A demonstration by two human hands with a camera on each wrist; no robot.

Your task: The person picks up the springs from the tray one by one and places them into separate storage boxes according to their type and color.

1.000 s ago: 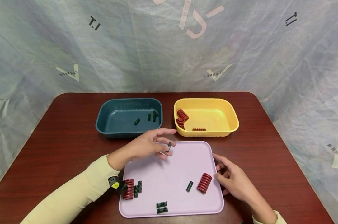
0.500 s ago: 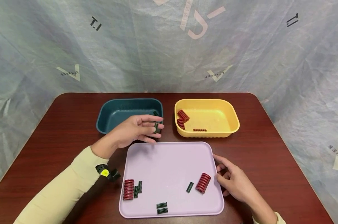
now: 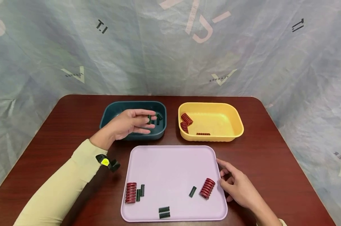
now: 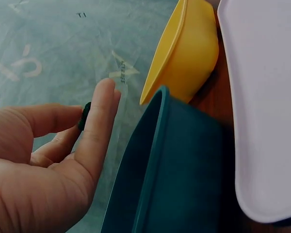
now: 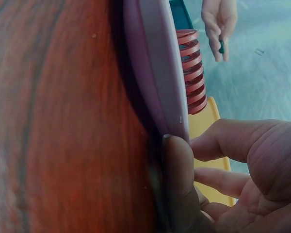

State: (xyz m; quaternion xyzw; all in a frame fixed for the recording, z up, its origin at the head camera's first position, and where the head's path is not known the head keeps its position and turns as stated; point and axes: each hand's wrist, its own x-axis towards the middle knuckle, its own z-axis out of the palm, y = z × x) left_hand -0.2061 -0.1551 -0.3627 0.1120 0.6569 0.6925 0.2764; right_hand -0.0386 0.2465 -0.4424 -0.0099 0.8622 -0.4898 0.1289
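Over the teal bin [image 3: 162,133], my left hand [image 3: 128,124] pinches a small dark green spring [image 3: 149,119] between thumb and fingers. The left wrist view shows only a bit of that green spring [image 4: 84,115] behind a finger. My right hand [image 3: 238,185] holds the right edge of the lilac tray [image 3: 173,169], its thumb and finger at the rim [image 5: 172,97]. Near that hand lie a big red spring [image 3: 207,188] and a green spring [image 3: 192,191]. At the tray's left side are another red spring [image 3: 131,192] and two green springs [image 3: 138,195].
Two more green springs [image 3: 164,212] lie near the tray's front edge. Several green springs [image 3: 158,118] are inside the teal bin. Right of it, a yellow bin [image 3: 238,133] holds red springs [image 3: 186,119]. A printed grey sheet [image 3: 170,56] hangs behind the table [image 3: 272,150].
My left hand has moved left and away from me, from above the tray to over the teal bin, carrying the green spring. The right hand has stayed at the tray's edge.
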